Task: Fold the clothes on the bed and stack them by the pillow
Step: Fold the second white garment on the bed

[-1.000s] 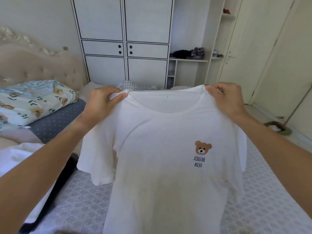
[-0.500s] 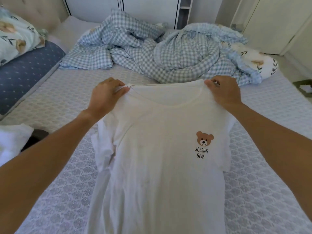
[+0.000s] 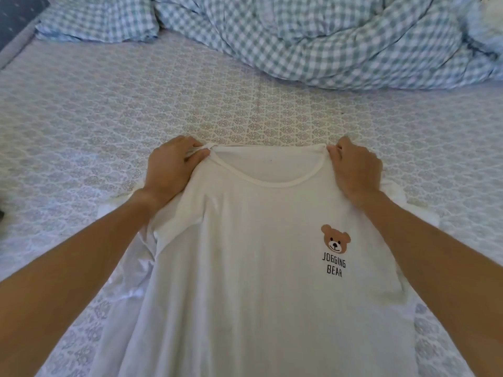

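White T-shirt spread front-up on the bed

Its round neckline points toward 12 o'clock and the hem runs off the frame at 6; a brown bear print with "JOGGING BEAR" sits at its 3 o'clock chest, and the 9 o'clock sleeve lies rumpled

Rumpled blue-and-white checked duvet at the far side, dark dotted cushion — far-left corner

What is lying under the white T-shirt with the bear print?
Under the white T-shirt lies the patterned bed sheet, visible all around it. Both hands, left and right, grip its shoulders. Whether anything else lies beneath is hidden.
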